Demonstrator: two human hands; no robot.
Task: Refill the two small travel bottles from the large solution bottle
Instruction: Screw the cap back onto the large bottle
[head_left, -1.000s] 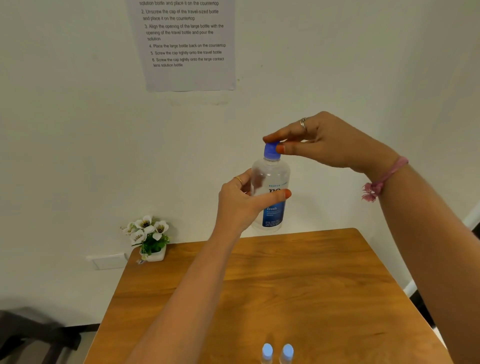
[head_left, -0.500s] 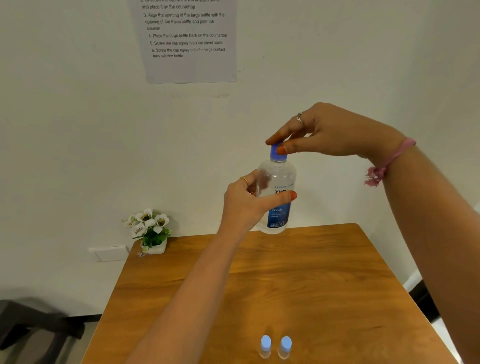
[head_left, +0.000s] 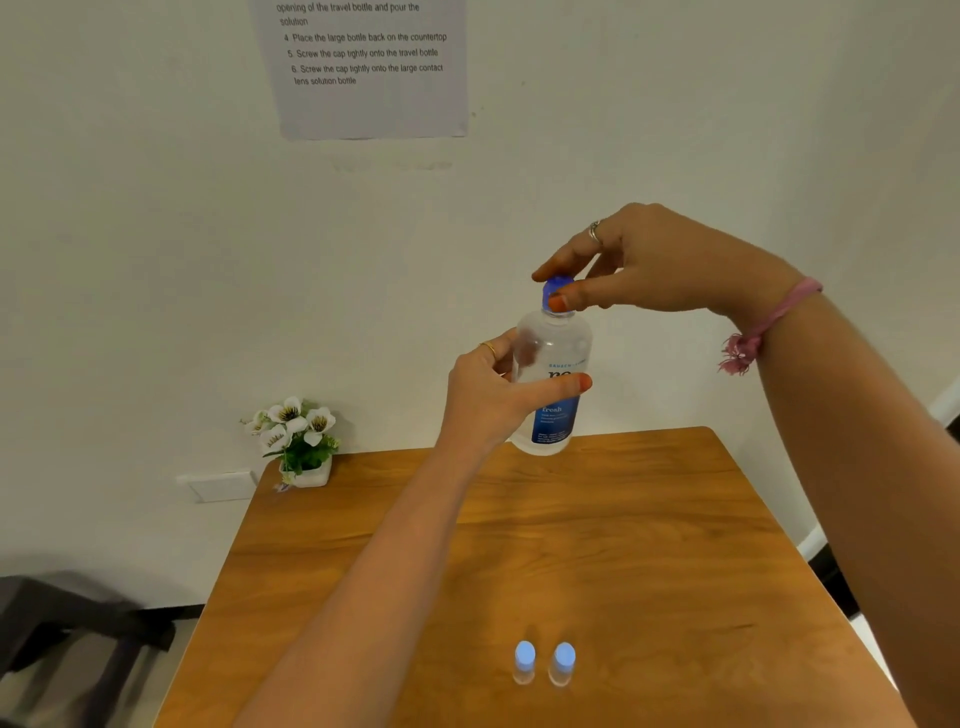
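Observation:
My left hand (head_left: 491, 397) grips the large clear solution bottle (head_left: 553, 353) by its body, holding it upright in the air over the far part of the wooden table (head_left: 649, 545). The bottle has a blue label. My right hand (head_left: 660, 260) pinches its blue cap (head_left: 551, 288) between thumb and fingers from above. Two small clear travel bottles with light blue caps stand side by side near the table's front edge, the left one (head_left: 524, 661) and the right one (head_left: 563, 663). Both are capped and apart from my hands.
A small white pot of white flowers (head_left: 298, 439) stands at the table's far left corner. A printed instruction sheet (head_left: 371, 67) hangs on the white wall. A dark chair (head_left: 57, 623) sits left of the table, on the floor.
The view has tilted down a little, so the travel bottles show fully. Both hands keep their hold on the bottle and cap, and my right fingers have shifted slightly round the cap.

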